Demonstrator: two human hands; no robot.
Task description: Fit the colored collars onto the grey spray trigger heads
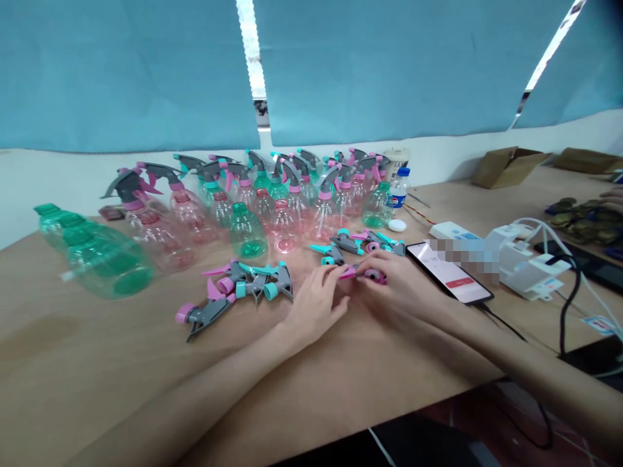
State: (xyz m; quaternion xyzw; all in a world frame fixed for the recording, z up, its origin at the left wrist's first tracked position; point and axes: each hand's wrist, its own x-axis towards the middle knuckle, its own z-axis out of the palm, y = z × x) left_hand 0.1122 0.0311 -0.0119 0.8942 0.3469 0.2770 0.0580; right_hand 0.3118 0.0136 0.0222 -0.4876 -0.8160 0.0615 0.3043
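Note:
My right hand (402, 279) is closed around a pink-and-grey spray head (374, 276), low over the table. Its pink trigger (348, 273) points left, toward my left hand (316, 299). The left fingertips reach that trigger, while the thumb stands apart from the fingers; whether they press on it is hard to see. Left of my hands lies a group of loose spray heads (253, 287), with pink or turquoise collars. More loose spray heads (346, 242) lie just beyond my fingers.
Behind stand several pink bottles with spray heads (187, 214). Open green bottles (107, 263) lean at left; an open green bottle (248, 230) and pink bottle (285, 227) stand nearer. At right are a phone (450, 272), power strip (516, 259), cables, cardboard box (506, 167) and another person's hand (614, 200).

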